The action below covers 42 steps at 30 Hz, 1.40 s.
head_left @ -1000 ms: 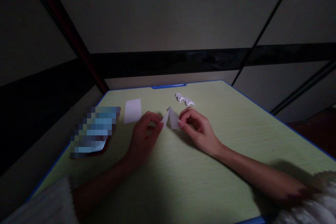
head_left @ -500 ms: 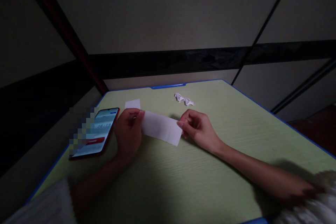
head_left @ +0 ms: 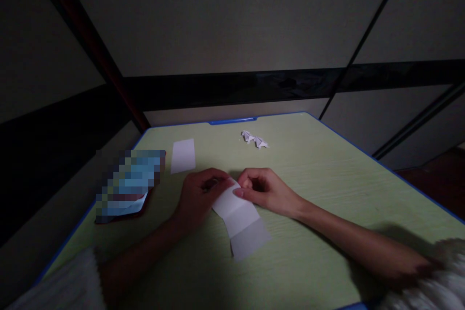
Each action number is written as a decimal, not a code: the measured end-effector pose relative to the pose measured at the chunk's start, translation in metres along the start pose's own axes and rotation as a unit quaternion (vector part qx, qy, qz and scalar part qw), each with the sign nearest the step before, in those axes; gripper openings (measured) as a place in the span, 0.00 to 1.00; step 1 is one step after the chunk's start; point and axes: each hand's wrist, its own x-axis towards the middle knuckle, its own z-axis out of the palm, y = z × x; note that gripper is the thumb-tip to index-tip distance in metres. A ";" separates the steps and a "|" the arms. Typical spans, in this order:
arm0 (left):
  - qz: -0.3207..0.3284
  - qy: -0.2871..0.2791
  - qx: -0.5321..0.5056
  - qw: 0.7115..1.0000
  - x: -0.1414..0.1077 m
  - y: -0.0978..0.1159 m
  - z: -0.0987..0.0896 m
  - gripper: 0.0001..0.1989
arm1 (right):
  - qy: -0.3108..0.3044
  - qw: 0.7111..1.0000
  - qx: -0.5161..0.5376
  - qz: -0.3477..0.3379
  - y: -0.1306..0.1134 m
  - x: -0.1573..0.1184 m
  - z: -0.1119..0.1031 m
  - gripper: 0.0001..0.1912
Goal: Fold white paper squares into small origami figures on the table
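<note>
A white strip of paper (head_left: 241, 218) with creases across it hangs between my hands, its lower end bent toward me above the table. My left hand (head_left: 199, 198) pinches the strip's upper left edge; its fingertips are a little blurred. On the right edge, near the top, my right hand (head_left: 267, 191) grips the paper between thumb and curled fingers. Beyond my left hand, a second white paper piece (head_left: 183, 156) lies flat. Two small folded paper figures (head_left: 254, 139) rest side by side farther back.
A phone (head_left: 136, 186) with a red edge lies at the left, its screen mostly pixelated. The pale green table (head_left: 327, 169) has a blue rim and stands against dark-banded cabinet panels (head_left: 232, 24).
The paper strip has turned from lying crosswise to pointing toward me. My left hand has moved right and nearer, close to my right hand, uncovering the flat paper piece.
</note>
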 end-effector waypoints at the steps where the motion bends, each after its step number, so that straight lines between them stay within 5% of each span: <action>1: -0.010 0.001 -0.018 1.000 0.000 0.001 0.001 0.04 | -0.002 1.000 0.010 0.004 0.000 0.000 0.001 0.11; 10: -0.075 0.023 -0.084 0.993 0.004 0.002 0.006 0.11 | 0.155 0.982 0.111 -0.007 -0.002 0.002 0.000 0.11; 20: -0.075 0.053 -0.021 0.996 0.004 0.006 0.008 0.13 | 0.200 0.976 0.082 -0.008 -0.001 0.002 0.002 0.10; 31: -0.098 0.082 -0.024 0.991 0.006 0.003 0.004 0.12 | 0.085 0.983 0.152 0.061 0.004 0.007 0.000 0.14; 42: -0.101 0.045 -0.211 0.971 0.007 -0.004 0.006 0.13 | 0.134 0.981 0.124 0.061 0.004 0.005 -0.002 0.09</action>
